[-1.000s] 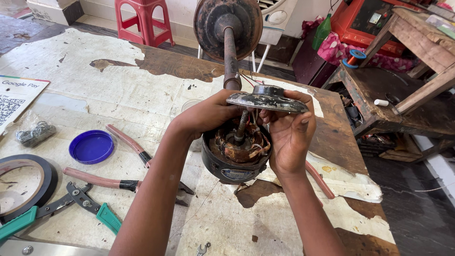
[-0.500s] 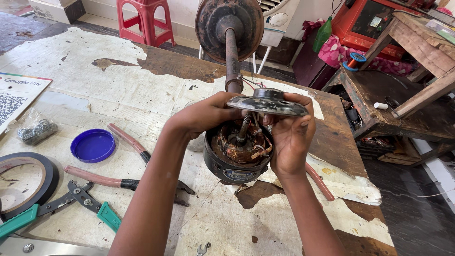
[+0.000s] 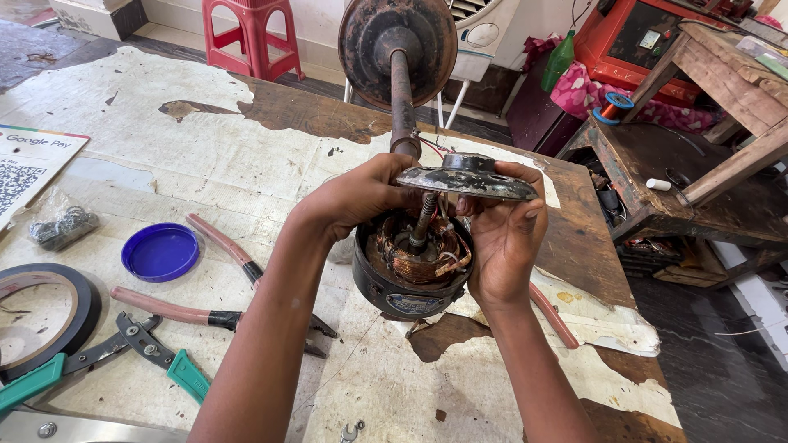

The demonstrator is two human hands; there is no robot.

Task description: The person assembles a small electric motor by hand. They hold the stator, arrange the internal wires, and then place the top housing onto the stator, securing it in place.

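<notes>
Head view: motor (image 3: 410,283) held at table centre, cover (image 3: 466,177) lifted.
The cover is gripped by the left hand (image 3: 361,197) and right hand (image 3: 501,246), both closed. The motor is judged heavy, stiff, greasy; the copper windings (image 3: 402,258) fragile. The casing should be gripped.

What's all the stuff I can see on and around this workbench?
round dark metal motor housing with copper windings: one, black and copper, bench centre, between both hands
flat grey metal cover plate: one, lifted above housing
rusty shaft with round disc: one, brown, behind
red-handled pliers: one, left of housing
green-handled cutters: one, lower left
blue plastic lid: one, left
black tape roll: one, far left
red plastic stool: one, top
left hand: grips plate and housing rim
right hand: holds plate edge
</notes>
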